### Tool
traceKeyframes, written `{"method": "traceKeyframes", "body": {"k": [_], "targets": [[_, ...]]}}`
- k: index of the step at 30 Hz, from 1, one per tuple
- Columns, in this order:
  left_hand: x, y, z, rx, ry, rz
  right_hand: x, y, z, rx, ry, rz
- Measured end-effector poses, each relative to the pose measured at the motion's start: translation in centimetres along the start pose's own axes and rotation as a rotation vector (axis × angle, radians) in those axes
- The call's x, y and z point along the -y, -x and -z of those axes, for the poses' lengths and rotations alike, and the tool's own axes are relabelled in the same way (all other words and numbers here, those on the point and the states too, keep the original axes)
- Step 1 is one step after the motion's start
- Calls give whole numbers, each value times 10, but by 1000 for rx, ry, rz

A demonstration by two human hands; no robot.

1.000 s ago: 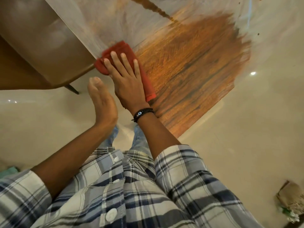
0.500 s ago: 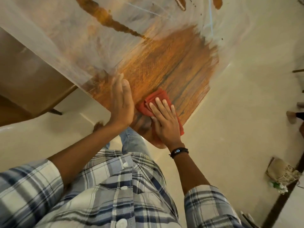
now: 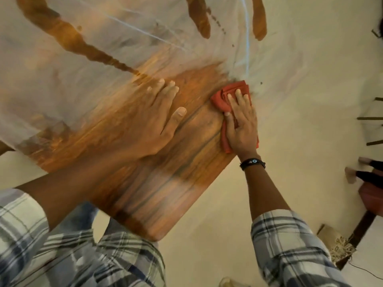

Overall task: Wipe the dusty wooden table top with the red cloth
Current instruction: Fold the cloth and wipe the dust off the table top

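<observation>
The red cloth (image 3: 222, 96) lies largely covered by the right hand (image 3: 241, 129); only its crumpled far end and side edges show. The bench (image 3: 165, 193) is cut off by the top and left edges. Motion blur smears the left forearm (image 3: 83, 187) and wood grain.

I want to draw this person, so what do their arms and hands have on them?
Both arms wear a checked shirt in blue, white and grey. The left sleeve and right sleeve stop well above the wrists. On the right wrist is a black bracelet with a small round blue-and-white bead. The left hand and right hand have no gloves, and no rings show.
</observation>
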State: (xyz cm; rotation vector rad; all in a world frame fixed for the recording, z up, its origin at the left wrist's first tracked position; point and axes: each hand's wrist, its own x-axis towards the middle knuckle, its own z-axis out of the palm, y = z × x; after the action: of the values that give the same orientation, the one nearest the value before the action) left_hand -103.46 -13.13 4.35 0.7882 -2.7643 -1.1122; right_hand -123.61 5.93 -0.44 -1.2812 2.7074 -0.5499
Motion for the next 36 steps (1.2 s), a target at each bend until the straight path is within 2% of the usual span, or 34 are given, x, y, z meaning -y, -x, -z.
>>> {"method": "traceKeyframes", "body": {"k": [5,9,14,18,22,25,27,29,31,36], "targets": [[-9,-32,-25,13,-42,-66,-72,-79,22,-28,24,-102],[-11,-34,-27,7,-11,-52,-121,-138,41,-73,24,-235],[-5,-18,-13,-25,11,-29,-112,-155,42,-114,19,-413],[11,-5,-9,-58,48,8,-46,-117,23,-107,-33,-327],[17,4,-2,-121,128,42,63,-55,-17,-10,-70,-92],[19,11,3,-123,119,44,147,2,-48,130,-144,107],[19,13,5,-126,97,51,172,27,-59,193,-178,260],[18,13,6,-111,103,59,163,24,-60,208,-157,349],[18,11,7,-94,123,55,142,-2,-52,193,-114,304],[30,4,13,-87,150,60,45,-104,-19,-8,-47,-36]]}}
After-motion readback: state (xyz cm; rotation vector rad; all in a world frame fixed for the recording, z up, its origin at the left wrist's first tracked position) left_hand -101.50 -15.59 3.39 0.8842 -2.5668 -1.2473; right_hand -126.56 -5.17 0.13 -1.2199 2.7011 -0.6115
